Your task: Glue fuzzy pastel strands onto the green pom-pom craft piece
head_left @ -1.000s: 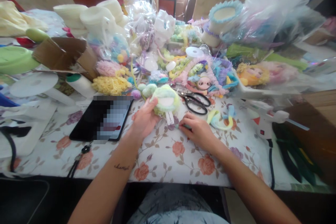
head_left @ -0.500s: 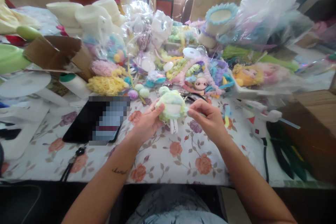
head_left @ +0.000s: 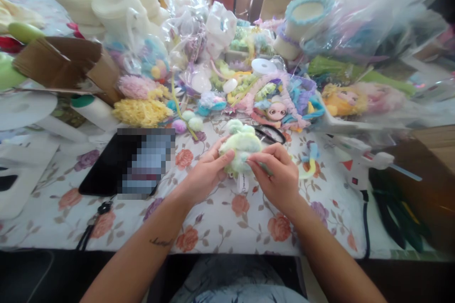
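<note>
A fluffy pale-green plush doll (head_left: 240, 144), with round tufts on top, is gripped along its left side by my left hand (head_left: 209, 165), thumb on its front. A white printed tag (head_left: 243, 183) hangs below it. My right hand (head_left: 279, 170) is closed in a pinch at the doll's front right, on a small pale-green fuzzy piece that the fingers mostly hide. Behind the doll lie black-handled scissors (head_left: 272, 133), partly covered. A short blue and yellow fuzzy strip (head_left: 313, 158) rests to the right of my right hand.
A phone (head_left: 106, 163) with a strap lies at the left on the flowered tablecloth (head_left: 209, 227). White glue gun (head_left: 359, 161) and green-handled pliers (head_left: 398, 210) sit at the right. Behind are a doll face (head_left: 276, 111), fuzzy craft strips, a cardboard box (head_left: 64, 66) and plastic bags (head_left: 384, 19).
My right hand has moved from beside the doll onto its front, where a fuzzy green piece now covers the pale face area. The doll has shifted slightly right.
</note>
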A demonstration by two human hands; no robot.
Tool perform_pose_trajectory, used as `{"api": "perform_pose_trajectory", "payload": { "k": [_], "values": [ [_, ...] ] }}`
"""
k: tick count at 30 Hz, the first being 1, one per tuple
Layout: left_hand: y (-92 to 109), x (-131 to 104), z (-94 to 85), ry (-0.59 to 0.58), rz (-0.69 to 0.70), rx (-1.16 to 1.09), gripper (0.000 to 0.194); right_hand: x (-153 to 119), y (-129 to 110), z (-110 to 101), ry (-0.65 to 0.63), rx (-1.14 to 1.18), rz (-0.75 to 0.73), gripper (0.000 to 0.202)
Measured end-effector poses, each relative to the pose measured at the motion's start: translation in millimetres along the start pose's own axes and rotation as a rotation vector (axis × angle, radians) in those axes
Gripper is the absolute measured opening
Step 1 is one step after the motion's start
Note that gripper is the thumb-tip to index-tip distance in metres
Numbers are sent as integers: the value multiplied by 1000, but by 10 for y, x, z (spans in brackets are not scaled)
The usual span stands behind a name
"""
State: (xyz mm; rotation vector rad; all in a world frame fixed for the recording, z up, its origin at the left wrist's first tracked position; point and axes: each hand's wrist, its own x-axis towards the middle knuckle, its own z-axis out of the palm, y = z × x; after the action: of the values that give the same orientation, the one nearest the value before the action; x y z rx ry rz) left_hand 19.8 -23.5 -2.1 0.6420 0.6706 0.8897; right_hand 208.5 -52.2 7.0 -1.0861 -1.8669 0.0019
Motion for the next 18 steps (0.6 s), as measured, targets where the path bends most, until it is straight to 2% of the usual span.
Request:
{"api": "perform_pose_trajectory", "payload": {
  "k": [4, 9, 18],
  "values": [
    [-11, -6, -14, 5, -39, 3, 64, -38, -30, -3, 9, -89, -80, 20],
    [0, -17, 7, 10, -56, 5, 67, -41, -37, -33, -31, -216, -167, 24],
    [-16, -27, -22, -6, -99, -11, 61, -48, -18, -5, -7, -227, -170, 25]
  ]
}}
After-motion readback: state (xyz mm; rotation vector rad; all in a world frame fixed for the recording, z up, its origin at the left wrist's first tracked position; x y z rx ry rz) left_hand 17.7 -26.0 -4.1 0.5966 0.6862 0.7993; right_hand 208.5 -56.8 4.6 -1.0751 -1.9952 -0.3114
